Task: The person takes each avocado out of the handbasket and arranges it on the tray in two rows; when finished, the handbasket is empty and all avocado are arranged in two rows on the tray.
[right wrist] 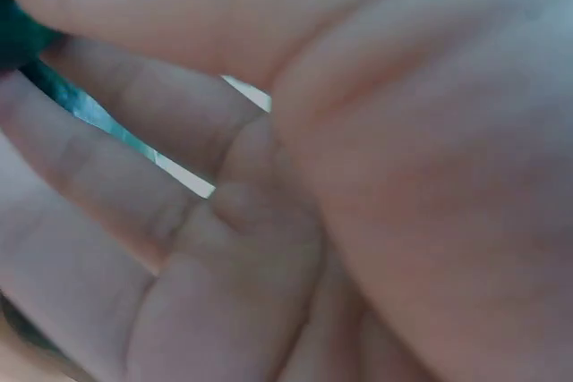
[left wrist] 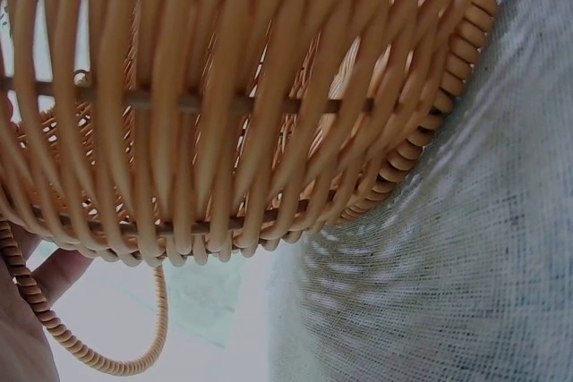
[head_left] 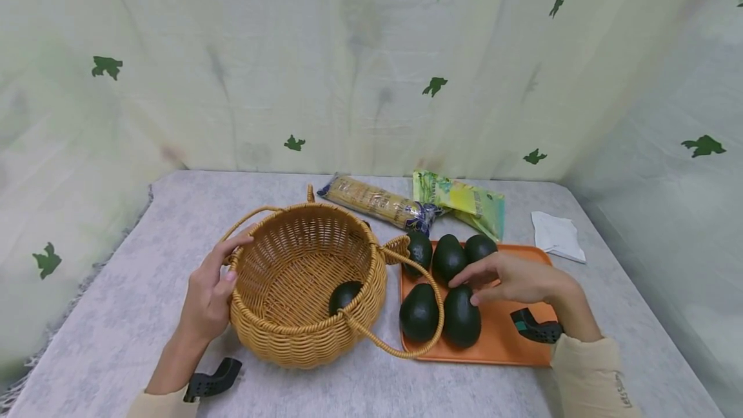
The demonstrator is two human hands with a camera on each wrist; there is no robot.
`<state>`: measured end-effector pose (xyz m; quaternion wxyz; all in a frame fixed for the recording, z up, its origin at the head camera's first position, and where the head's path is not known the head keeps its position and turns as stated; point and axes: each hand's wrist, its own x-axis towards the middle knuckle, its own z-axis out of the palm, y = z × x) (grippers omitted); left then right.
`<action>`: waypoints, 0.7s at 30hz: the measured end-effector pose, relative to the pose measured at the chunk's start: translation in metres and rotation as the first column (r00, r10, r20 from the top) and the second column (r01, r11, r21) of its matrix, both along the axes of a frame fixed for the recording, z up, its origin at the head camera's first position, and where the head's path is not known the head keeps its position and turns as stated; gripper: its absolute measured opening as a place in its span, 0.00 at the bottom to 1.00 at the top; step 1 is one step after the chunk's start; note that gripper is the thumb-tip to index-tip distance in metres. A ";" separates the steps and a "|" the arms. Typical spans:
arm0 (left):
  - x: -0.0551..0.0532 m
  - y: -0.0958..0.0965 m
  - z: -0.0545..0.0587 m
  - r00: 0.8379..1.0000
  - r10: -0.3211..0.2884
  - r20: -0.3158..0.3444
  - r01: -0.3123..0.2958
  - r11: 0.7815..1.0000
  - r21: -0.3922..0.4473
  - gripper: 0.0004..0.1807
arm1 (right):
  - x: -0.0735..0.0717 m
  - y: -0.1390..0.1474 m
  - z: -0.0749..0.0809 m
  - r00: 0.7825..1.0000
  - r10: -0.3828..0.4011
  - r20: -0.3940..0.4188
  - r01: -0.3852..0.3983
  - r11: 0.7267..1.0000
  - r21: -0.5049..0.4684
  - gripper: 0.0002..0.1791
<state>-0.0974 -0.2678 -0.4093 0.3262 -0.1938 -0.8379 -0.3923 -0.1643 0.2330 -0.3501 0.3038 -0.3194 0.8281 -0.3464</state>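
A round wicker basket [head_left: 307, 347] is tilted on the table, its mouth facing me. My left hand [head_left: 210, 292] grips its left rim beside a looped handle; the left wrist view shows the weave [left wrist: 206, 114] up close and a thumb or finger behind the handle loop [left wrist: 134, 366]. One avocado [head_left: 346, 295] lies inside the basket. To the right, an orange tray [head_left: 511, 340] bears several dark green avocados. My right hand [head_left: 511, 279] reaches over it, thumb and fingertips on either side of the upper end of the front avocado [head_left: 462, 321]. In the right wrist view the palm hides most of that avocado.
Behind the basket lies a clear pack of noodles [head_left: 377, 202], with a green and yellow packet [head_left: 458, 199] beside it. A white tissue packet [head_left: 558, 236] is at the right. The basket's right handle [head_left: 406, 353] loops over the tray's left edge, around an avocado [head_left: 419, 312].
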 end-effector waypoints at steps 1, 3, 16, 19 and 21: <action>0.000 0.000 0.000 1.000 -0.003 -0.002 0.003 1.000 0.001 0.30 | 0.000 -0.001 0.000 1.000 0.007 0.017 -0.007 1.000 0.001 0.21; -0.001 0.000 0.000 1.000 -0.006 -0.005 0.006 1.000 0.005 0.30 | -0.001 -0.002 -0.001 0.998 0.022 0.057 -0.021 1.000 -0.005 0.21; -0.001 0.000 -0.001 1.000 -0.013 -0.005 0.013 1.000 0.004 0.30 | -0.001 0.003 0.000 0.998 0.016 0.065 -0.014 0.999 -0.033 0.25; -0.002 0.000 -0.001 1.000 -0.014 -0.006 0.014 1.000 0.001 0.30 | 0.000 0.003 0.001 0.998 0.018 0.057 -0.016 0.999 -0.036 0.25; -0.001 0.000 -0.001 1.000 -0.011 -0.006 0.012 1.000 0.001 0.29 | 0.000 0.002 0.002 0.998 0.024 0.057 -0.022 0.999 -0.034 0.26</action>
